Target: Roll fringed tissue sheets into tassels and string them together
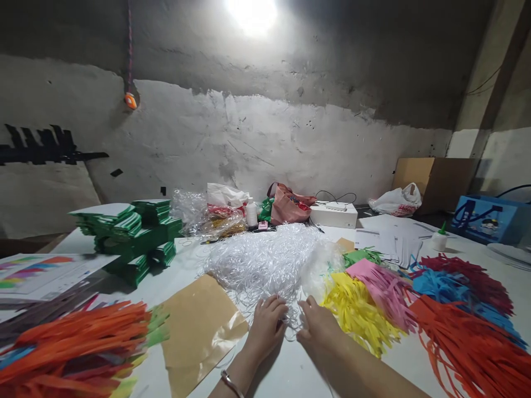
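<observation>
A big heap of thin white shredded strips (pixel 269 260) lies in the middle of the white table (pixel 290 370). My left hand (pixel 265 326) rests at the heap's near edge with its fingers curled into the strands. My right hand (pixel 317 326) sits just beside it, fingers bent and pinching the same white strands. A bangle is on my left wrist. A brown paper sheet (pixel 199 326) lies left of my hands. Yellow fringed paper (pixel 357 315) lies right of them.
Orange and red fringed paper (pixel 74 348) fills the near left; pink (pixel 385 287), blue (pixel 443 287), dark red (pixel 477 276) and orange (pixel 473 342) fringes fill the right. Green stacked sheets (pixel 133 232), bags, a white bottle (pixel 251 213), a white box (pixel 334 214) and a glue bottle (pixel 440 237) stand behind.
</observation>
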Motion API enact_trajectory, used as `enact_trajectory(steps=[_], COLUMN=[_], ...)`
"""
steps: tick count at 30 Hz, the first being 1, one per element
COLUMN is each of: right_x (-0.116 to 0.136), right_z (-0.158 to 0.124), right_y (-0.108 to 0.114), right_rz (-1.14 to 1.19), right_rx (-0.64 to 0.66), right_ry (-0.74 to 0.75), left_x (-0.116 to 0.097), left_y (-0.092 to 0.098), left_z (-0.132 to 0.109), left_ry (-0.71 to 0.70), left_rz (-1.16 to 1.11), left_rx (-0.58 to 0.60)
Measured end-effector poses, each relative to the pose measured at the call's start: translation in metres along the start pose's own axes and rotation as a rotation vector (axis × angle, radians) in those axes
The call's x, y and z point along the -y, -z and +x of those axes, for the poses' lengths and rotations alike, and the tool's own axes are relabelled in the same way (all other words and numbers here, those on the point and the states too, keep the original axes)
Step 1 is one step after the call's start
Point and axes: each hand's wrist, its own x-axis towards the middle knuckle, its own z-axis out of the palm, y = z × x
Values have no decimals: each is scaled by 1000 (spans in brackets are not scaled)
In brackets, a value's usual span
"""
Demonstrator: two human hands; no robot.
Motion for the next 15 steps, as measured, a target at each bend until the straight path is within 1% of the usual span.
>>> enact_trajectory(steps=[2, 5, 7, 9, 11, 13, 14, 15], right_x=[0, -2, -2, -2, -8, -23, -34, -46], right_z=[1, -5, -14, -29, -53, -85, -103, -122], right_y=[-12, -19, -17, -8, 11, 43, 64, 86], right_rz=[-75, -89, -41, 36, 118, 226, 409, 541], right_rx=[31, 55, 67, 79, 80, 21, -101, -271], right_ry=[0, 18, 41, 64, 68, 7, -116, -237], left_x=[1, 2, 1, 1, 0, 1, 1, 2], left_y=[0, 0, 0, -1, -1, -2, -3, -3], left_z=[0, 0, 1, 2, 3, 3, 3, 3], left_ry=[2, -2, -4, 4, 17, 28, 32, 35], left_rz=[2, 1, -2, -2, -2, -5, -7, -9], left_rx=[5, 17, 21, 16, 9, 4, 3, 0])
